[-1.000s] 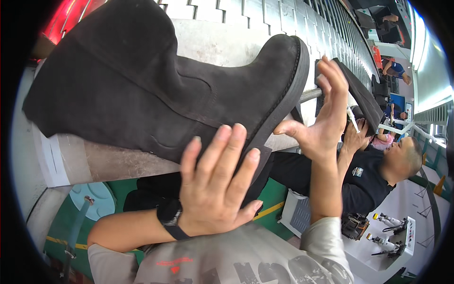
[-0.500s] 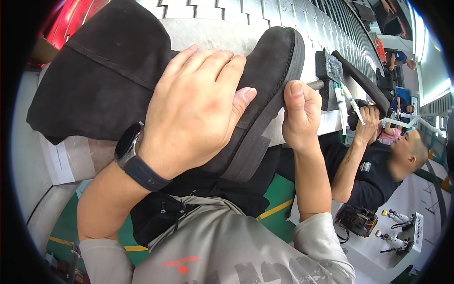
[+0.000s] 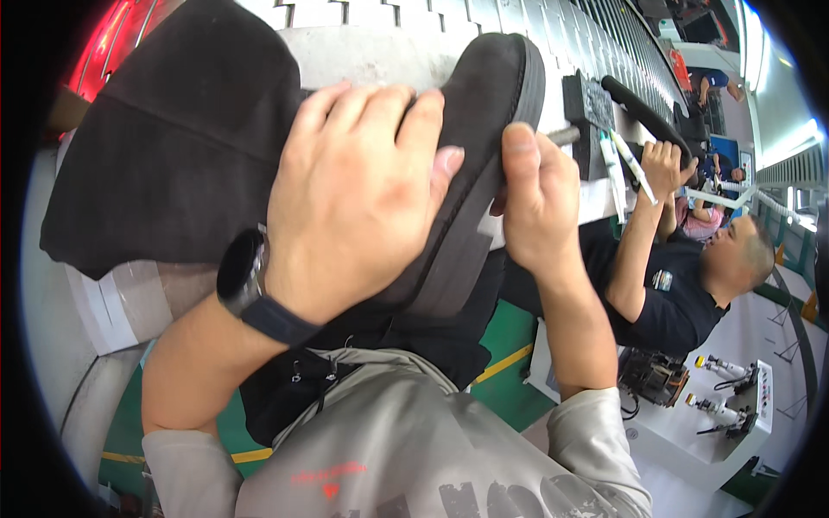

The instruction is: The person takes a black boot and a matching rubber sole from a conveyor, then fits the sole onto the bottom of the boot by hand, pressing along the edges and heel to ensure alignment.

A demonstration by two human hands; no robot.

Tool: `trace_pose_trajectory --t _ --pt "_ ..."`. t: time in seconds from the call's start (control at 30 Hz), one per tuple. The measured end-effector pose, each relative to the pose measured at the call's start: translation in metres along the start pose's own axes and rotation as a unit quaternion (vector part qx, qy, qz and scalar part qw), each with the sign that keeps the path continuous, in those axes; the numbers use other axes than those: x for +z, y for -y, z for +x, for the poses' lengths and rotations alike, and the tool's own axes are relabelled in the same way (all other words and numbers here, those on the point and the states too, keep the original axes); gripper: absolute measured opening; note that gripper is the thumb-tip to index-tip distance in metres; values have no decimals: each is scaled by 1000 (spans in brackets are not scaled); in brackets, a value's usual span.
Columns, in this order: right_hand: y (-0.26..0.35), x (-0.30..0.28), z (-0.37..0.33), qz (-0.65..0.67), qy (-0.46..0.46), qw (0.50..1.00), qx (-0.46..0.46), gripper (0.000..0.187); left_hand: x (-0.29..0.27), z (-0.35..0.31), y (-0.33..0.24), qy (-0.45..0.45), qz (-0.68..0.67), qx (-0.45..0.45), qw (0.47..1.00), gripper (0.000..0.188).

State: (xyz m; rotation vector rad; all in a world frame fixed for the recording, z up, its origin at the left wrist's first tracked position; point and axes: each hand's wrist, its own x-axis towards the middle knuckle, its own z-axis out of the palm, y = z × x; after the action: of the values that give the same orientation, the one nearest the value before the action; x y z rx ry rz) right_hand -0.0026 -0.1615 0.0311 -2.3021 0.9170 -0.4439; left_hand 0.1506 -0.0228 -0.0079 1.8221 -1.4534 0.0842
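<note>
A tall dark brown suede boot (image 3: 164, 147) lies on its side across the bench, its toe pointing away and its thick dark sole (image 3: 471, 237) facing right. My left hand (image 3: 358, 181) is closed over the boot at the ankle and instep, its thumb near the upper's edge. At the sole's right edge, my right hand (image 3: 540, 194) is curled into a fist with the thumb laid along the top, touching the sole's rim. From behind that fist sticks the end of a short grey rod (image 3: 566, 135); what the fingers hold is hidden.
Black foam-like blocks (image 3: 587, 116) stand to the right, with two syringes (image 3: 626, 164) leaning there. Beyond them a co-worker (image 3: 682, 276) in black handles a long dark piece (image 3: 643, 108). A slatted metal conveyor (image 3: 553, 34) runs along the far side. Taped cardboard (image 3: 138, 302) lies under the boot shaft.
The view has shifted slightly. My right hand has moved a little up the sole's edge toward the toe, and its thumb now reaches the rim. My left hand keeps its hold.
</note>
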Motion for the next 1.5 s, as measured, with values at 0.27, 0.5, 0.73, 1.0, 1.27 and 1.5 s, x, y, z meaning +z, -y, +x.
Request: trace_pose_trajectory --t 0.27,0.5,0.73,1.0,1.27,1.5 --pt "1 19 -67 63 87 994 -10 58 10 0 5 -47 27 28 998 34" --pt "-9 28 -78 136 45 990 -16 48 10 2 9 -87 22 56 994 35" --pt "-7 28 -79 170 35 985 -4 43 11 2 8 -53 -8 18 998 36" --pt "31 -2 -45 114 156 971 141 43 12 2 6 -31 1 0 1000 36" --pt "-9 -27 -3 110 194 969 107 50 1 11 -4 14 24 7 1000 62" --pt "-39 -6 109 440 -122 888 -55 53 11 32 -25 83 19 -46 995 99"
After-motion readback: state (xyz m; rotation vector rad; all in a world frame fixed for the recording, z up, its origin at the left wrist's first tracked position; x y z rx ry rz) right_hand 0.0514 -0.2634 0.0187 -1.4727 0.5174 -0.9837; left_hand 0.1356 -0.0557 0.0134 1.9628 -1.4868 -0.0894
